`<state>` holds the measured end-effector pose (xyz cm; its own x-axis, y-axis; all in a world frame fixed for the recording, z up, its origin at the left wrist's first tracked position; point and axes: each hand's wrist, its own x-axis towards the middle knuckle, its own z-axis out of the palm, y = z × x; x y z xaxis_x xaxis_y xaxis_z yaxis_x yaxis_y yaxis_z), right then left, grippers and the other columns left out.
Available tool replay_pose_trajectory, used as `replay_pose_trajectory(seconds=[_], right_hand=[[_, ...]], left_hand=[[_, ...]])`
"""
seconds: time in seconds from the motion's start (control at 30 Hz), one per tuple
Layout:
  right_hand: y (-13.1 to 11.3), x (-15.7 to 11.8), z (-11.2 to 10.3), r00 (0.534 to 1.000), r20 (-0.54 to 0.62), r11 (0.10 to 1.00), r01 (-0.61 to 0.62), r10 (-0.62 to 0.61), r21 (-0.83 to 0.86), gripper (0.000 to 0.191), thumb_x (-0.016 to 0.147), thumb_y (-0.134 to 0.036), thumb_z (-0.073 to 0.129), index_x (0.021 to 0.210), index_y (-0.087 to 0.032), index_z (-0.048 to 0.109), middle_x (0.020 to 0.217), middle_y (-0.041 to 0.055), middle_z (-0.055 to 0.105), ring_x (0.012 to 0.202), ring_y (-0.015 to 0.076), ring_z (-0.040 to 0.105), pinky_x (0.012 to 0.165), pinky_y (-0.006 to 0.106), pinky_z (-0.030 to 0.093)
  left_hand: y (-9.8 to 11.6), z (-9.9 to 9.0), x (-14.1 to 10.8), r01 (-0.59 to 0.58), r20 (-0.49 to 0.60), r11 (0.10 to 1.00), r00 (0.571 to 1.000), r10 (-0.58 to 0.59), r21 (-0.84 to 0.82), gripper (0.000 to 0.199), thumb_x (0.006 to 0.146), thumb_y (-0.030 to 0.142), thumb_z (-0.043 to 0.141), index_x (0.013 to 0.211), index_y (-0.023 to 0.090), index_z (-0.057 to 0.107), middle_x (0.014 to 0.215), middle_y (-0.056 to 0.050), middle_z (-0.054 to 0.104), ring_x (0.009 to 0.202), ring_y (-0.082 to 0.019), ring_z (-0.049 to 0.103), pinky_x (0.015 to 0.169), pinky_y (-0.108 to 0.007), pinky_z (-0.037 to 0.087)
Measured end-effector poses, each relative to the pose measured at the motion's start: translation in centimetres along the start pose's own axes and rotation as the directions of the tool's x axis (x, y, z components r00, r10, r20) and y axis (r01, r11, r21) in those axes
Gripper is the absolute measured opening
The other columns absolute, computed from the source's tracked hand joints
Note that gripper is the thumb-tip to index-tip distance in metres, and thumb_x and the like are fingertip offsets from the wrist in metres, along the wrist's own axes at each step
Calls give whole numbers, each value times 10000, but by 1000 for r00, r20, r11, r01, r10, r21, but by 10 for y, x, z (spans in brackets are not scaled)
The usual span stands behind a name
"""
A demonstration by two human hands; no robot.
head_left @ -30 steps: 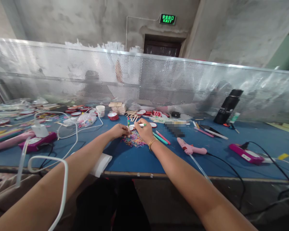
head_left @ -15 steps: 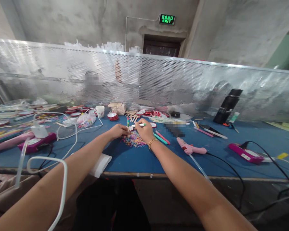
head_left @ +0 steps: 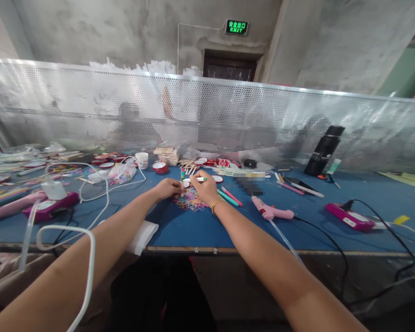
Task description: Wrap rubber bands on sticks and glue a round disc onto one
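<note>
Over a pile of colourful rubber bands (head_left: 191, 202), my left hand (head_left: 168, 188) is closed, pinching an upright craft stick (head_left: 182, 174) with green and red bands of colour on it. In my right hand (head_left: 206, 188) is a white marker (head_left: 199, 179) with a green end, lying nearly level. Its tip is close to the stick; whether they touch I cannot tell. Right of the pile lie a teal marker (head_left: 228, 198) and a pink marker (head_left: 232, 196). The fingers partly hide the stick's lower end.
A pink glue gun (head_left: 271, 211) with a trailing cable lies to the right, near a purple power strip (head_left: 351, 217). Behind stand a paper cup (head_left: 141, 160), stacked wooden sticks (head_left: 168, 157) and a black bottle (head_left: 324, 152). A white cable (head_left: 107, 193) loops across the left.
The whole view has shifted slightly. Both hands keep their hold on the stick and the marker, with only small finger movement.
</note>
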<state>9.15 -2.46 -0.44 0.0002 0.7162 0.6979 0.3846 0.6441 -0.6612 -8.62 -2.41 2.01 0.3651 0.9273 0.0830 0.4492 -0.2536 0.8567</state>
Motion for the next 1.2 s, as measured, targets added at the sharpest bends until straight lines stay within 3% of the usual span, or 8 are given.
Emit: replay_pose_trajectory(seconds=[0.17,0.33,0.57,0.87,1.2], right_hand=[[-1,1,-2,1000,-8,999,7,-6,40,273,823,-467,509,720,-217,543,703,-20,613,684,139,558,684,249,426],[-8,0,-4,999,15,992,46,-48,114,220,817,-417,525,741,-213,554,733,-5,627,711,148,578,708,258,447],[-12,2,-9,999,-33,985,7,-1,174,221,827,-408,510,729,-213,543,703,0,628,680,152,593,687,260,459],[-11,0,-3,999,2,988,44,-45,147,167,795,-363,552,790,-208,615,777,3,643,721,157,579,696,260,451],[-13,0,-5,1000,2,975,-16,16,223,77,771,-283,528,750,-213,550,690,-16,609,658,151,574,647,256,455]], left_hand=[[-5,-1,3,-52,-23,999,998,52,-13,306,604,441,737,639,151,645,609,0,632,522,-101,497,530,-234,382],[-7,-6,5,-86,-28,993,996,89,77,283,638,431,713,616,156,652,591,5,616,530,-101,506,543,-229,388],[6,-17,-3,-63,-196,989,977,89,135,249,683,376,692,597,143,667,503,1,563,489,-91,464,500,-220,347],[-10,-16,3,-58,-82,989,994,69,134,265,680,400,691,647,137,693,564,-11,607,514,-95,495,507,-222,347],[-13,-16,4,-13,-18,991,1000,15,132,360,653,481,703,627,123,672,542,-24,599,497,-105,493,474,-229,325]])
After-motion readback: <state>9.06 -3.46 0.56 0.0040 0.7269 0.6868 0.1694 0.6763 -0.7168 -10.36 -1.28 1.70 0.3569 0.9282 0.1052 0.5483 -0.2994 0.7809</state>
